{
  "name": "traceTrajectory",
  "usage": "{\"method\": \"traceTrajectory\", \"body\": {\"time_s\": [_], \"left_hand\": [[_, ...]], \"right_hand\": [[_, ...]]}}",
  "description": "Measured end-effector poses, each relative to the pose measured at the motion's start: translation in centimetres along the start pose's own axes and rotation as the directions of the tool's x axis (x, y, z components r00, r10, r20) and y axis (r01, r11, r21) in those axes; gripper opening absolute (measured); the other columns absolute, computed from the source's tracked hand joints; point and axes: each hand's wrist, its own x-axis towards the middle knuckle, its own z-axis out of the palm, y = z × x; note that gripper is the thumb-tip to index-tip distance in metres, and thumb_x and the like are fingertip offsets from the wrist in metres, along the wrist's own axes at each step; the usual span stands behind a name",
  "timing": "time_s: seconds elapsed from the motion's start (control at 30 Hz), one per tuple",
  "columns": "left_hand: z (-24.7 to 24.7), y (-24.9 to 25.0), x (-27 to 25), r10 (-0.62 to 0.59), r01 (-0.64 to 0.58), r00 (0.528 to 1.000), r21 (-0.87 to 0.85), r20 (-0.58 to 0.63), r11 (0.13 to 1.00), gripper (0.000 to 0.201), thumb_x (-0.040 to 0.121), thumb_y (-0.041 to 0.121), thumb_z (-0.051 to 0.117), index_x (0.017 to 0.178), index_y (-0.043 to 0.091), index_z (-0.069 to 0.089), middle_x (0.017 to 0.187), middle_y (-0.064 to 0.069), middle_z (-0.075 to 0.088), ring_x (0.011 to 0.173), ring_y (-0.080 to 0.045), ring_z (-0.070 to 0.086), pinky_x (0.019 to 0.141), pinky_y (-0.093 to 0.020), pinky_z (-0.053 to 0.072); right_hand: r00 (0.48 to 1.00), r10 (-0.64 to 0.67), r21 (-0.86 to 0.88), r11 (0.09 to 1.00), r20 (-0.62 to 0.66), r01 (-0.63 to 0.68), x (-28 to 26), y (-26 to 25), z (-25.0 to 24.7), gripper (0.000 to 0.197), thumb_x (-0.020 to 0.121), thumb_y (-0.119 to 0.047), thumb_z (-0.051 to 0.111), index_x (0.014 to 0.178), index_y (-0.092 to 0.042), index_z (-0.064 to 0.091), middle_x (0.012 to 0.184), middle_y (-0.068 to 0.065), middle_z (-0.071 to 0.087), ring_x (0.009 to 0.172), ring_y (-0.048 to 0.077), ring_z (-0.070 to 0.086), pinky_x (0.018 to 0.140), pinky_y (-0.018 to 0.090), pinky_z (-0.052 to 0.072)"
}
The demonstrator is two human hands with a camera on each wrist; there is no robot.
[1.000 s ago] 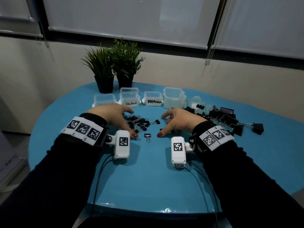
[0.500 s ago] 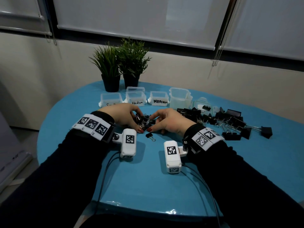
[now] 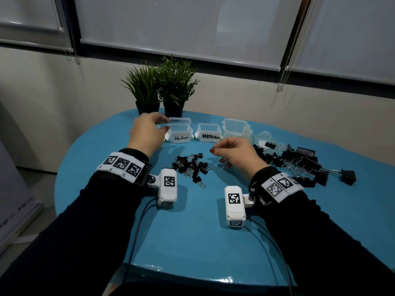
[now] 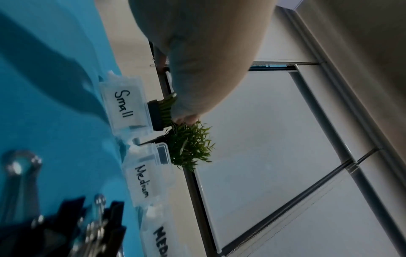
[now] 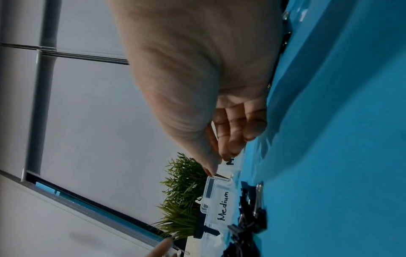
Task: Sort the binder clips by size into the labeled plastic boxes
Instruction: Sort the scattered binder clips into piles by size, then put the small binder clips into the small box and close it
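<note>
Left hand [image 3: 146,131] hovering over box marked Small [image 4: 125,106], fingers loosely curled; whether holding clip, cannot tell. Right hand [image 3: 237,154] hanging above table [image 3: 192,231], fingers curled, thumb and forefinger nearly meeting; anything pinched, cannot tell. Pile of small clips [image 3: 191,165] lying between wrists. Big clips [image 3: 299,165] sitting heaped right of right hand. Two boxes marked Medium [image 3: 181,133] standing beyond small pile.

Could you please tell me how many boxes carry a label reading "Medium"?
2: a handwritten Medium box beside the left hand, and a bold MEDIUM box right of it. Other labels may be hidden.
</note>
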Motion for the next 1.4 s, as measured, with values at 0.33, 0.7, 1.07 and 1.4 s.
{"method": "traceTrajectory", "body": {"time_s": [0.33, 0.7, 1.07, 1.4], "left_hand": [[-0.8, -3.9, 1.8, -0.338, 0.314, 0.939, 0.238, 0.067, 0.919, 0.029, 0.087, 0.007, 0.053, 0.088, 0.034, 0.064, 0.122, -0.008, 0.064, 0.116, -0.034, 0.055, 0.103, -0.049, 0.046], [-1.8, -1.4, 1.1, -0.193, 0.176, 0.979, -0.211, -0.059, 0.962, 0.004, 0.096, 0.025, 0.064, 0.098, 0.022, 0.063, 0.101, -0.005, 0.067, 0.076, -0.022, 0.061, 0.067, -0.032, 0.053], [0.8, 3.3, -2.7, 0.281, -0.032, 0.829, -0.460, 0.484, 0.887, 0.012, 0.081, 0.010, 0.080, 0.085, 0.020, 0.072, 0.139, 0.003, 0.057, 0.113, -0.023, 0.066, 0.100, -0.036, 0.053], [-0.2, 1.9, -2.2, -0.005, -0.069, 0.746, 0.085, 0.666, 0.994, 0.057, 0.065, 0.041, 0.091, 0.116, 0.035, 0.067, 0.109, 0.007, 0.063, 0.097, -0.008, 0.061, 0.076, -0.022, 0.044]], "right_hand": [[0.992, 0.029, -0.214, 0.977, 0.119, -0.003, 0.0, 0.3, -0.1, 0.024, 0.079, -0.010, 0.083, 0.097, 0.000, 0.071, 0.075, 0.007, 0.068, 0.060, 0.015, 0.059, 0.051, 0.023, 0.050], [0.992, 0.032, -0.182, 0.983, 0.124, -0.009, -0.1, 0.4, -0.2, 0.023, 0.079, -0.012, 0.083, 0.096, -0.001, 0.072, 0.073, 0.008, 0.067, 0.060, 0.015, 0.058, 0.053, 0.024, 0.050], [0.976, 0.090, 0.279, 0.949, 0.198, -0.144, -1.5, -1.8, 0.9, 0.060, 0.081, -0.060, 0.065, 0.112, -0.009, 0.064, 0.100, 0.020, 0.075, 0.079, 0.029, 0.070, 0.063, 0.033, 0.058], [0.987, 0.158, 0.381, 0.915, -0.035, -0.133, -0.6, -1.1, 0.2, 0.038, 0.089, -0.029, 0.073, 0.113, -0.001, 0.061, 0.109, 0.019, 0.069, 0.077, 0.027, 0.076, 0.077, 0.038, 0.062]]}}
